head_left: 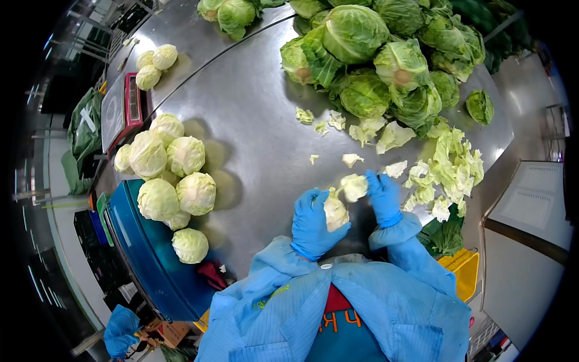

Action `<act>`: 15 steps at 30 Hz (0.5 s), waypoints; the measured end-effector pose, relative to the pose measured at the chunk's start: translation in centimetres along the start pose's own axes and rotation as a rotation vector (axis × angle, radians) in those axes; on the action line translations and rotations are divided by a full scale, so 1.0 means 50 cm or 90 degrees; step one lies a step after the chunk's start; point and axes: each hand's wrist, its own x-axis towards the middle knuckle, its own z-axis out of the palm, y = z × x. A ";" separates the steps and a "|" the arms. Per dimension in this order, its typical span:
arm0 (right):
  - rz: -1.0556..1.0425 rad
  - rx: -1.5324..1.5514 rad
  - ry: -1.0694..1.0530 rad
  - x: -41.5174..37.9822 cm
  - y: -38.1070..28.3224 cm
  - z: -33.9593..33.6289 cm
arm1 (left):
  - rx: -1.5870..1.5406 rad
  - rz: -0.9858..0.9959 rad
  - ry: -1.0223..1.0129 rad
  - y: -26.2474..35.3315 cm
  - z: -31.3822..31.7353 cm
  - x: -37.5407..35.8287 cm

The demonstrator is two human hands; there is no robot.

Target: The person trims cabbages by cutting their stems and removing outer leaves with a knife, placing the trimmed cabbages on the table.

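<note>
Both hands wear blue gloves. My left hand (315,224) is wrapped round a pale, trimmed cabbage (335,212) low over the steel table (259,114). Just right of it, my right hand (384,196) has its fingers pinched together at the edge of a pale leaf piece (354,187), which lies between the hands beside the cabbage. Torn leaf scraps (395,137) are scattered beyond my hands, and a larger heap of leaves (449,166) lies to the right.
Green cabbages (356,33) are piled at the back right. Pale cabbages (148,155) stand grouped at the left, near a red scale (133,99) and a blue bin (142,241). A yellow crate (463,274) is at the lower right.
</note>
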 end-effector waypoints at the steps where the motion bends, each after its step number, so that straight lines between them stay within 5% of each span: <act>1: 0.059 0.018 0.026 0.017 0.019 -0.014 | 0.004 0.003 -0.030 0.001 -0.016 0.001; 4: -0.247 -0.169 0.239 0.046 0.068 -0.061 | -0.024 0.011 -0.052 -0.025 -0.041 -0.020; 7: -0.083 -0.084 0.118 0.001 -0.006 -0.078 | -0.119 0.025 -0.058 -0.070 -0.047 -0.057; 9: -0.080 0.019 -0.114 -0.027 -0.014 -0.048 | -0.245 0.042 -0.038 -0.090 -0.048 -0.076; 12: -0.033 0.116 -0.423 -0.060 -0.036 0.012 | -0.179 0.066 -0.026 -0.100 -0.045 -0.101; 15: -0.141 0.078 -0.441 -0.074 -0.076 0.040 | -0.200 -0.028 -0.056 -0.083 -0.055 -0.104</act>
